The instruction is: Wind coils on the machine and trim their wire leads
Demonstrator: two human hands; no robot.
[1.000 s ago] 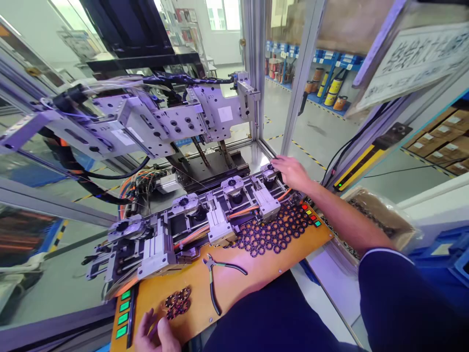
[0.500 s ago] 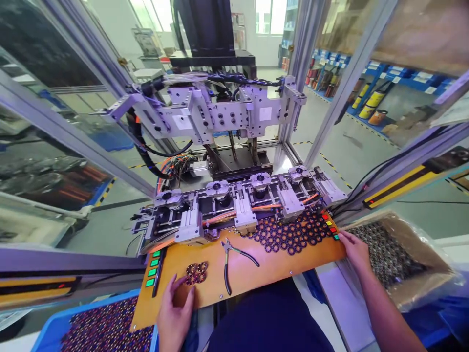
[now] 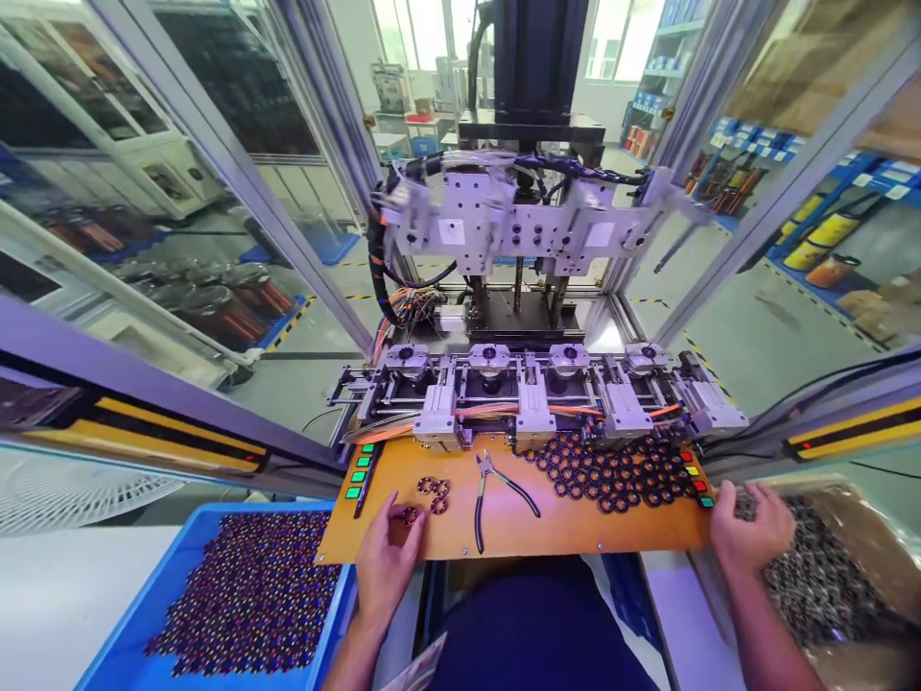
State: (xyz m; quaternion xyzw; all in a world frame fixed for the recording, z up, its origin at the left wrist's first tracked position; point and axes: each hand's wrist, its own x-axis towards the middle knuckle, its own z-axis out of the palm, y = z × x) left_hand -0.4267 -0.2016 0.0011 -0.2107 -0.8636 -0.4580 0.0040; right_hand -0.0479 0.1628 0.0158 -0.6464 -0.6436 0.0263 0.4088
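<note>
At the panel's left, my left hand (image 3: 389, 552) has thumb and index finger around a small ring-shaped stator (image 3: 409, 516) with coppery windings. Close by on the orange panel (image 3: 532, 537) lie a few similar stators (image 3: 434, 488). Diagonal cutters (image 3: 489, 480) with dark handles rest, jaws up, to the right of them. My right hand (image 3: 752, 528) is just off the panel's right edge, beside the coloured buttons (image 3: 699, 486). Its fingers are loosely bent, thumb apart, and nothing shows in them. Many dark rings (image 3: 604, 475) cover the panel's right part.
Behind the panel runs a row of clamp fixtures (image 3: 532, 403), below a metal head plate (image 3: 525, 230) with cables. A blue bin (image 3: 183, 537) of stators stands at left, a carton (image 3: 849, 523) of grey rings at right. Yellow sensor bars (image 3: 173, 432) flank the frame.
My right hand has come off the green button and moved right. One stator has been separated from the small group by my left hand. The whole view has turned left.
</note>
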